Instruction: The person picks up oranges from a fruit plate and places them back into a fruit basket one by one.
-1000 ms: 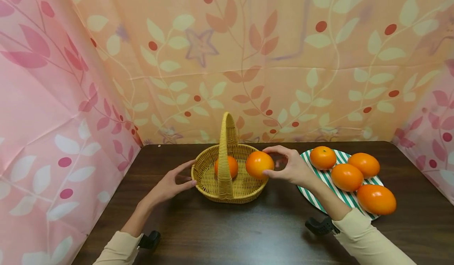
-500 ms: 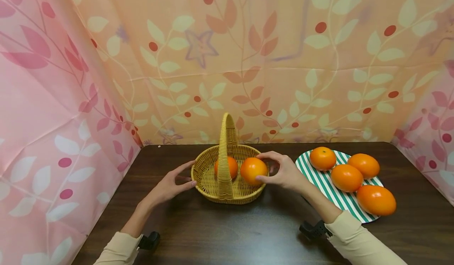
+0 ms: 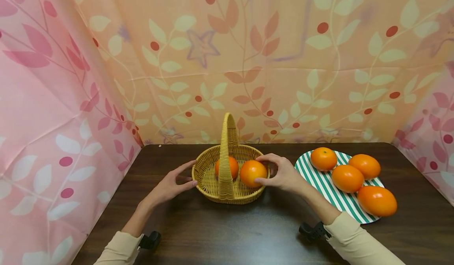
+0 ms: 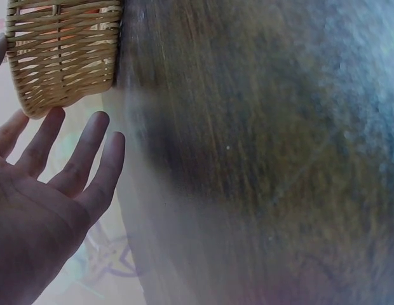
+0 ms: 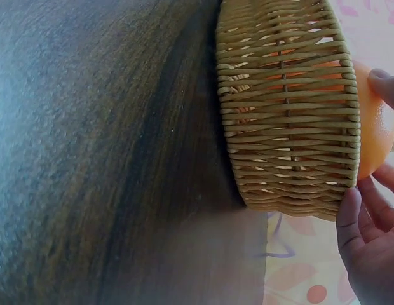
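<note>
A yellow wicker basket (image 3: 209, 192) with a tall arched handle stands on the dark table. One orange fruit (image 3: 232, 168) lies inside, partly behind the handle. My right hand (image 3: 283, 174) pinches a second orange fruit (image 3: 252, 173) between thumb and fingers, low at the basket's right side; in the right wrist view this fruit (image 5: 373, 127) shows above the rim. Relaxed fingers of my left hand (image 3: 170, 186) touch the basket's left side. From the left wrist, the left hand (image 4: 51, 184) has its fingertips at the wicker wall (image 4: 67, 63).
To the right, a green-and-white striped plate (image 3: 319, 186) holds several orange fruits (image 3: 347, 178); the nearest one (image 3: 377, 200) lies at its right edge. Patterned cloth (image 3: 262, 60) hangs behind the table and at both sides. Black straps with devices sit on both wrists.
My right hand has moved left and down, lowering its fruit from over the basket's right rim to inside the basket. The left hand has stayed in place.
</note>
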A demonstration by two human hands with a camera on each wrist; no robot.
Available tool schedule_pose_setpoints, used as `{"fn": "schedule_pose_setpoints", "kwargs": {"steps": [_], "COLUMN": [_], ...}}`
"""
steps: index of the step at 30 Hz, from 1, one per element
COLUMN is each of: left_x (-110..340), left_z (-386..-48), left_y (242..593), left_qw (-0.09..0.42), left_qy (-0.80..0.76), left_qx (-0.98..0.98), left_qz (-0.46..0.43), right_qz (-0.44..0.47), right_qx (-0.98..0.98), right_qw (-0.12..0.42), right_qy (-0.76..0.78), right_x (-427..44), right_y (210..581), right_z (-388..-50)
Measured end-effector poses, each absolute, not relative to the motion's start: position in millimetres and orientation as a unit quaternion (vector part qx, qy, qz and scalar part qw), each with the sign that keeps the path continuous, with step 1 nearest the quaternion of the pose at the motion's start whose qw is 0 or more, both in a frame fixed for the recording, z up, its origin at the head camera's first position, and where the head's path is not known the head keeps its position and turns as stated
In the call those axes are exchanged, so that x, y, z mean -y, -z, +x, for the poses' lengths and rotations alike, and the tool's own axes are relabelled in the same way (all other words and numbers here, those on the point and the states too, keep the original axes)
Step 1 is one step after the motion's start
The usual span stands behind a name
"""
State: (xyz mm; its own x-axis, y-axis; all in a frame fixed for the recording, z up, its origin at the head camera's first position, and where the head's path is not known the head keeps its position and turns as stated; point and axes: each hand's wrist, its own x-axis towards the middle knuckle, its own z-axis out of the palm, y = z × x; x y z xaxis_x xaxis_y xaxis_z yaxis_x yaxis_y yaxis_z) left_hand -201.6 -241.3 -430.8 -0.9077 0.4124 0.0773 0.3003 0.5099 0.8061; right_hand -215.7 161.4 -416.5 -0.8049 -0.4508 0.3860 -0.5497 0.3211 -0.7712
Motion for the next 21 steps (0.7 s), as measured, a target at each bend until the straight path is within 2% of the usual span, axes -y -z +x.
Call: {"fn": "schedule_pose_setpoints", "kwargs": {"steps": [12, 21], "left_x": [239.3, 240.3], "left_z": [-198.6, -201.1], "left_y": [428.3, 429.5], "left_qw": [0.068, 0.067], "left_qy": [-0.462, -0.459], "left_qx": [-0.859, -0.861], "left_qz": [0.211, 0.21], "right_qz": [0.307, 0.275], "right_qx": [0.801, 0.82], "right_qw": [0.056, 0.025], "right_qy": [-0.511, -0.502], "right_x": [-181.0, -214.5], "right_y": [411.8, 402.4], "right_z": [-212.1, -201.4]}}
